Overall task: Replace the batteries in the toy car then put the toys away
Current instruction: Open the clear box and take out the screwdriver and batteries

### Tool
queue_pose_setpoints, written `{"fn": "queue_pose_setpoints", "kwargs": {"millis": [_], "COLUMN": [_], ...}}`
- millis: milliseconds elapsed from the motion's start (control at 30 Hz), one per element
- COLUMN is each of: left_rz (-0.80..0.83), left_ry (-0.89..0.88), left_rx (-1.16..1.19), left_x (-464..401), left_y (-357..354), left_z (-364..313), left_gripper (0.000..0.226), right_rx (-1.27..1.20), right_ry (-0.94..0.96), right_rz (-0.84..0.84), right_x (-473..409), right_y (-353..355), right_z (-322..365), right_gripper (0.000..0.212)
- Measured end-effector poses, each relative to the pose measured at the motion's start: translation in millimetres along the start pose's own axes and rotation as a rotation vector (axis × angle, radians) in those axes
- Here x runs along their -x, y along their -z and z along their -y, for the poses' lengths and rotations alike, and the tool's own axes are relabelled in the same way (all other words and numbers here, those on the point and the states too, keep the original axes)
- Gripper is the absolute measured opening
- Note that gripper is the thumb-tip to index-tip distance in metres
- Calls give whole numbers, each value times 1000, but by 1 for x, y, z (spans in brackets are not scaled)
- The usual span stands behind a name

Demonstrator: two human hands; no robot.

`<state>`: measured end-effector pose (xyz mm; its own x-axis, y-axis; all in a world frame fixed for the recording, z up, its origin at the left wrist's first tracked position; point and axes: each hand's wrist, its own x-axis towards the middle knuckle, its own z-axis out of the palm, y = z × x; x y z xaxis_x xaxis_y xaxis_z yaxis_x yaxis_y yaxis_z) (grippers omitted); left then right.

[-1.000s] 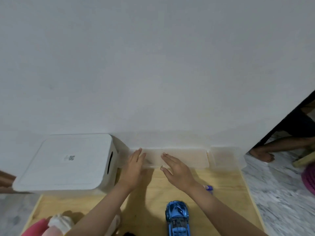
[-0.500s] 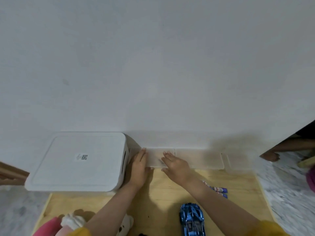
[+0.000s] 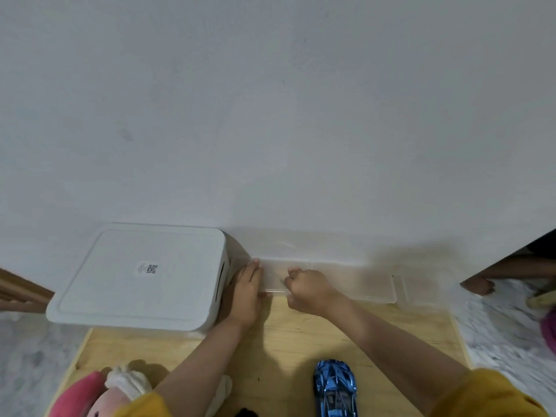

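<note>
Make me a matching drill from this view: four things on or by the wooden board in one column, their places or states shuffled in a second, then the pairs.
1. white storage box
2. blue toy car
3. left hand
4. right hand

A. fingers curled on the clear container
B. lid on, far left
C. flat beside the box
D. near edge of the wooden board

Pairs: 1-B, 2-D, 3-C, 4-A

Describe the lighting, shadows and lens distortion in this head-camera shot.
Head view: soft, dim, even light with no glare; both forearms throw soft shadows on the wooden board; a grey shadow sits on the wall behind the clear tray; wide-angle bending curves the white bin and the frame edges; the blue toy car stays fairly sharp.
</note>
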<state>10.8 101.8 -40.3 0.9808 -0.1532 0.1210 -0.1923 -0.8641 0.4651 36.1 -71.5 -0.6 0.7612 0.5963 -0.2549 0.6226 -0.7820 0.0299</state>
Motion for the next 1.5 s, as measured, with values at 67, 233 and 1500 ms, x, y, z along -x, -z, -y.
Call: {"fn": "queue_pose_setpoints", "kwargs": {"millis": [67, 233, 1500], "left_rz": [-21, -66, -69], "left_ry": [-5, -5, -51], "left_rx": [-17, -76, 40], "left_x": [1, -5, -3], "left_y": [0, 1, 27], "left_z": [-1, -1, -14], "left_gripper": [59, 68, 115], "right_rx": [0, -151, -544], "right_ry": [-14, -28, -593], "right_rz": [-6, -81, -66], "right_x": [2, 4, -26], "right_y": [8, 25, 5], "right_z": [1, -8, 16], "right_gripper": [36, 25, 20]}}
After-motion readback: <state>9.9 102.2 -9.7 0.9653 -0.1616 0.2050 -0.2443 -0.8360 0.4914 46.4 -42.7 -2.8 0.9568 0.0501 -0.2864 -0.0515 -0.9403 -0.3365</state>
